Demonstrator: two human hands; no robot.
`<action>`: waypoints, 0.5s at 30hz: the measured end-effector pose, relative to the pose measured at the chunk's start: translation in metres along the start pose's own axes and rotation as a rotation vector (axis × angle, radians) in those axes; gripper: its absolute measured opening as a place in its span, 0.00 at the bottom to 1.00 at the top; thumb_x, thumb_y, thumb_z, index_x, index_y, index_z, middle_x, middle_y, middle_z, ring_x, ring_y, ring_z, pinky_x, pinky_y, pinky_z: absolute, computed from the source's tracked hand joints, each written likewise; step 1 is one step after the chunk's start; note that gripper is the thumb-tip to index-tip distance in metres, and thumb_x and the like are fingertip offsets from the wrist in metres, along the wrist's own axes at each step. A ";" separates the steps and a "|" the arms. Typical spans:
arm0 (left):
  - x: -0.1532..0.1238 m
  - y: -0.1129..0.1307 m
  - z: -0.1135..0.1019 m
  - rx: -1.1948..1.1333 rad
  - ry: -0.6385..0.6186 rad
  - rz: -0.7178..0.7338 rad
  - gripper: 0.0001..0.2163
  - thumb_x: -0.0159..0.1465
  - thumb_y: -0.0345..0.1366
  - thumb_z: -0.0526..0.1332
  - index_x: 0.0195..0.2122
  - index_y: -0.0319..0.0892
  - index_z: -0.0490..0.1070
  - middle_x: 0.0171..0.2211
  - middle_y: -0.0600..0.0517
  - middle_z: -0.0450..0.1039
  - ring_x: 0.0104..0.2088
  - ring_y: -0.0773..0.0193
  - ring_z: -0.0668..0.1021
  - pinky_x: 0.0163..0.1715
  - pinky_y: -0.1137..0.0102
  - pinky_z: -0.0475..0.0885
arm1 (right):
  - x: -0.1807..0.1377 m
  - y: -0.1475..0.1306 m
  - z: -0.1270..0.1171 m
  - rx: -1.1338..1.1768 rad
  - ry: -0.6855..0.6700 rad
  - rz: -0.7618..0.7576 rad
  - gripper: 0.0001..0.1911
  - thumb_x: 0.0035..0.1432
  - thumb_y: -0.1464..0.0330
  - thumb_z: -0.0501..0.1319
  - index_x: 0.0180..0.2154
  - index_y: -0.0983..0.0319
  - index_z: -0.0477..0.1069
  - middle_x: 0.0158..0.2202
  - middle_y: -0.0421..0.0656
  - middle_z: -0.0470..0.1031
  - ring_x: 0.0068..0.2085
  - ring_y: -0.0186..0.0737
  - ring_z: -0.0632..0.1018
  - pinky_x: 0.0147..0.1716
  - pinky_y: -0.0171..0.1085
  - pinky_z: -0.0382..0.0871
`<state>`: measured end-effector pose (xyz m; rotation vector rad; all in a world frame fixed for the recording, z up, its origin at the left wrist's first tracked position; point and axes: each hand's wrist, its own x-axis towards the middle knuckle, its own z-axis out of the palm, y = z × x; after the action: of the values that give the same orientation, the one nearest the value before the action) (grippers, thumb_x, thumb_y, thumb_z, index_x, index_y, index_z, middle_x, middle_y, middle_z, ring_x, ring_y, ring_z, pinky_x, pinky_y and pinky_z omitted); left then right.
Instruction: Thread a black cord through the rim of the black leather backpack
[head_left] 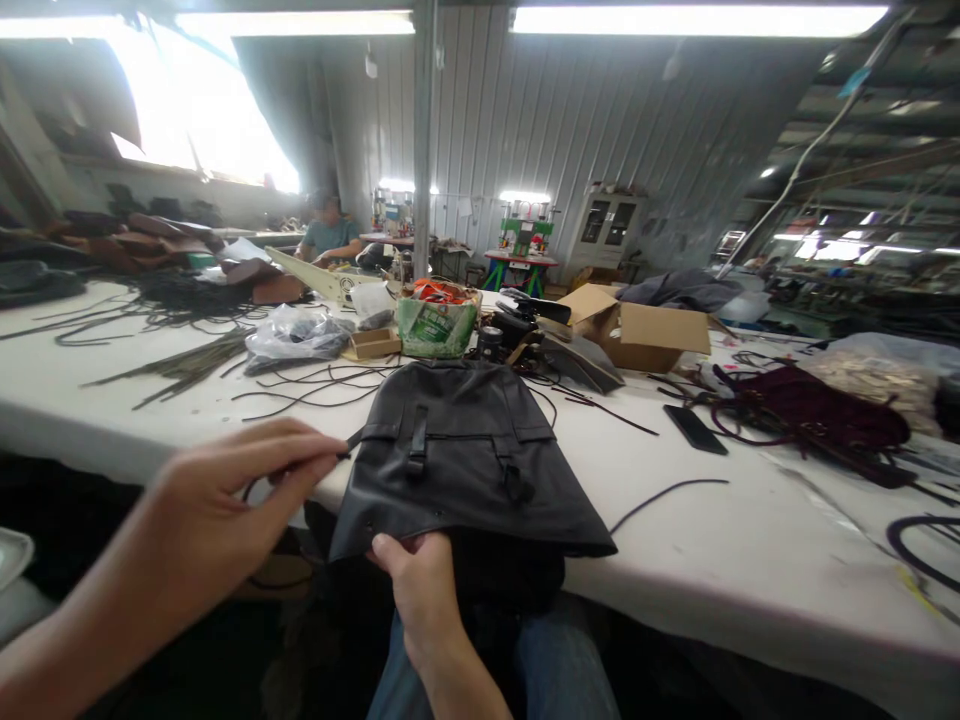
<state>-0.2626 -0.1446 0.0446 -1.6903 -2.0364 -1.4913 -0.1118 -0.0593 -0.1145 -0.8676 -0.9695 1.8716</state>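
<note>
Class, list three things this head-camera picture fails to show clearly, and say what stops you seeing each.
- Head view: near edge of the black leather bag, hidden by the right hand.
- What the left hand pinches: too thin, partly covered by fingertips.
- Label on the green printed tub: too small.
- Dark cable loop: cut by the right edge.

A green tub [436, 325] holding orange bits is sitting on the white table [675, 540], with an open cardboard box [645, 335] lying to its right. A phone [694, 429] is lying flat beside a maroon bag [814, 412]. Loose dark cords [315, 385] are trailing near a plastic bag [296, 335]. A person [330, 232] is sitting at a far table.
</note>
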 end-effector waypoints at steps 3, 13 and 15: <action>-0.025 -0.025 0.031 0.031 -0.311 0.264 0.13 0.74 0.41 0.61 0.45 0.48 0.88 0.41 0.46 0.85 0.40 0.57 0.85 0.41 0.70 0.82 | -0.003 0.001 0.003 0.029 -0.031 -0.013 0.20 0.48 0.65 0.73 0.44 0.65 0.82 0.45 0.51 0.88 0.46 0.58 0.88 0.50 0.49 0.85; -0.051 -0.083 0.064 0.048 -0.354 0.142 0.09 0.71 0.35 0.63 0.39 0.47 0.86 0.35 0.51 0.86 0.34 0.61 0.87 0.37 0.73 0.79 | -0.002 0.010 0.003 -0.006 -0.006 -0.006 0.21 0.51 0.60 0.75 0.44 0.68 0.82 0.44 0.52 0.88 0.45 0.55 0.88 0.46 0.47 0.86; -0.053 -0.087 0.065 0.035 -0.380 0.103 0.10 0.70 0.35 0.63 0.38 0.48 0.86 0.35 0.51 0.86 0.34 0.61 0.86 0.37 0.73 0.79 | -0.002 0.012 0.002 -0.023 -0.004 -0.008 0.22 0.51 0.60 0.75 0.44 0.68 0.82 0.43 0.52 0.88 0.44 0.55 0.88 0.45 0.47 0.86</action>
<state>-0.2813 -0.1262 -0.0735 -2.1636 -2.0842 -1.1666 -0.1164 -0.0660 -0.1235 -0.8730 -0.9975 1.8588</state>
